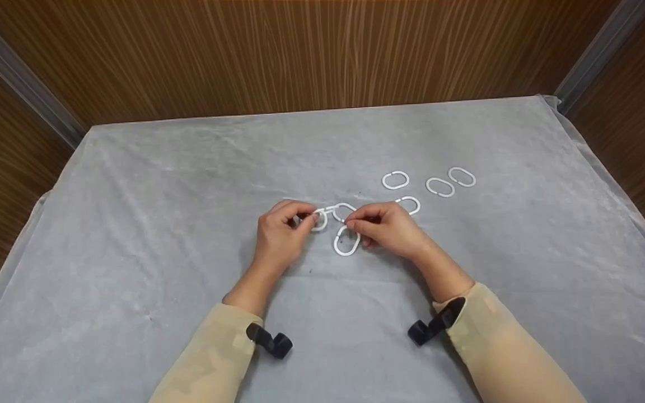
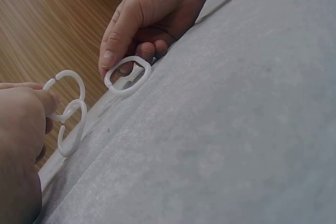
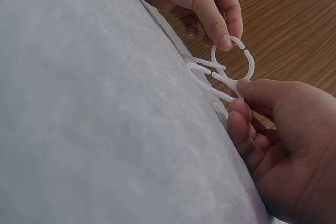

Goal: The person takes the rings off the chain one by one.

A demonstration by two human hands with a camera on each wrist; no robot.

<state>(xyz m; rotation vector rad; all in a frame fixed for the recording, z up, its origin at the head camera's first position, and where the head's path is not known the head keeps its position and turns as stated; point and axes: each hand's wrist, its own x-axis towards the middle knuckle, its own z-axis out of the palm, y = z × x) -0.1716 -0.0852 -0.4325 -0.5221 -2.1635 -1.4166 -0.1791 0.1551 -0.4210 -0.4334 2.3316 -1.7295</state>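
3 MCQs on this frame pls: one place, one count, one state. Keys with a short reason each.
1. Where do the loose white rings lie, seen from the head camera?
A. to the right of the hands and farther away
B. near the person's left elbow
C. off the grey cloth

2. How many rings lie loose, apart from both hands?
A. one
B. four
C. seven

3. What is the left hand doing?
A. lying flat and open
B. pinching a ring
C. holding the cloth's edge

Key:
1 A: they sit on the grey cloth beyond the right hand.
2 B: four separate ovals show there.
3 B: fingertips close on a ring, linked to the rings at the right hand.
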